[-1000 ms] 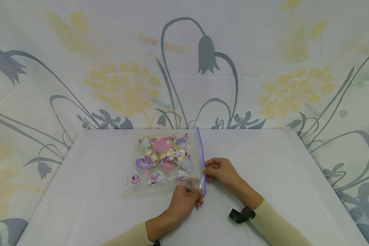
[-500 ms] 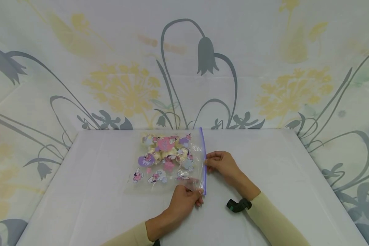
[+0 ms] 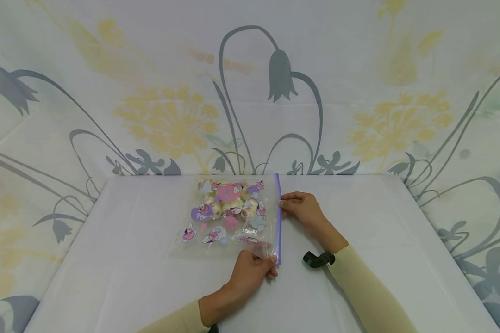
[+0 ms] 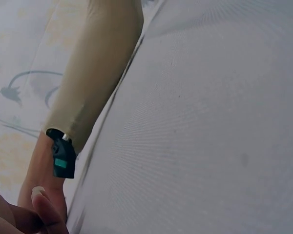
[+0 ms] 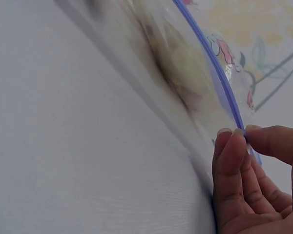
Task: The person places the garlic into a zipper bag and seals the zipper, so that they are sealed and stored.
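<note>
A clear zip bag (image 3: 229, 217) printed with pink and purple cartoon figures lies on the table, pale yellowish wrapped pieces showing inside. Its purple zip strip (image 3: 279, 222) runs along the right edge. My left hand (image 3: 249, 273) pinches the bag's near right corner by the strip's end. Farther up, the thumb and fingers of my right hand (image 3: 304, 210) pinch the strip. In the right wrist view the strip (image 5: 219, 73) passes between the thumb and fingertips of that hand (image 5: 254, 180). The left wrist view catches only part of the left hand (image 4: 10, 217), not the bag.
A white cloth covers the table (image 3: 129, 259). Behind it stands a floral fabric backdrop (image 3: 250, 92), which also closes in both sides. Dark wrist cameras are strapped at the cuffs; the right one (image 3: 318, 260) sticks out over the table.
My right hand has slid along the purple strip, away from me toward the bag's far end. The bag has shifted slightly right. The left hand has stayed at its corner.
</note>
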A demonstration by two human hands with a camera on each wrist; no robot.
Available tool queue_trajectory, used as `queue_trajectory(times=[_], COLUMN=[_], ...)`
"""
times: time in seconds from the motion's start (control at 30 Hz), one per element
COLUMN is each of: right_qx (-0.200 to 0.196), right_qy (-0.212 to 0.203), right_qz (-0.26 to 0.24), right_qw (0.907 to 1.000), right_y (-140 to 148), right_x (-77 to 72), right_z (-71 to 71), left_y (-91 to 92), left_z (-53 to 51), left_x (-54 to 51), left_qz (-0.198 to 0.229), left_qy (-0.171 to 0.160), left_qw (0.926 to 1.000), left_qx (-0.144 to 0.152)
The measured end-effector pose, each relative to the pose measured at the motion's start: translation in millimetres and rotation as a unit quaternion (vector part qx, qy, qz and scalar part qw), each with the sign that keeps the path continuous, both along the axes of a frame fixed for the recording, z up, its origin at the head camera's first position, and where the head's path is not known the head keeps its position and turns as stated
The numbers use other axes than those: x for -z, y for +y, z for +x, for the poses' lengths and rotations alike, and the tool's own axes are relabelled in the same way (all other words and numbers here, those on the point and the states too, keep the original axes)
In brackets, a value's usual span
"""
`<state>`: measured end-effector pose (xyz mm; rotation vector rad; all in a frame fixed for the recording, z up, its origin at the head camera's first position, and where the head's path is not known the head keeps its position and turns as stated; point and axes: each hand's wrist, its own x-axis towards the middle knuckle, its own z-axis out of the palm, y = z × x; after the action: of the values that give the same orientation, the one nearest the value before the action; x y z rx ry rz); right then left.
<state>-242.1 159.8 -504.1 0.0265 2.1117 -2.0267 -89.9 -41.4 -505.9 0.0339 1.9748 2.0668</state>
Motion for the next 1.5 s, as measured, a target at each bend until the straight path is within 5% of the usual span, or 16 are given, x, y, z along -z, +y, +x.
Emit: queue_trajectory(times=[0.9, 1.23, 1.5], right_qx=[0.078, 0.115, 0.121], right_qy=[0.026, 0.032, 0.013], right_qz=[-0.006, -0.013, -0.001], right_qw=[0.9966, 0.9927, 0.9926], right_y=[-8, -11, -12], right_x=[-7.0, -9.9, -4.8], right_z=[-52.9, -60.2, -57.6], left_y=[-0.6, -1.3, -0.6], left_z=[1.0, -1.0, 0.0], left_x=[4.7, 6.9, 7.2], left_qz=[0.01, 0.001, 0.014], left_qy=[-0.008, 0.009, -0.007], left_qw=[0.9999, 0.9999, 0.9999], left_qx=[-0.001, 0.007, 0.001])
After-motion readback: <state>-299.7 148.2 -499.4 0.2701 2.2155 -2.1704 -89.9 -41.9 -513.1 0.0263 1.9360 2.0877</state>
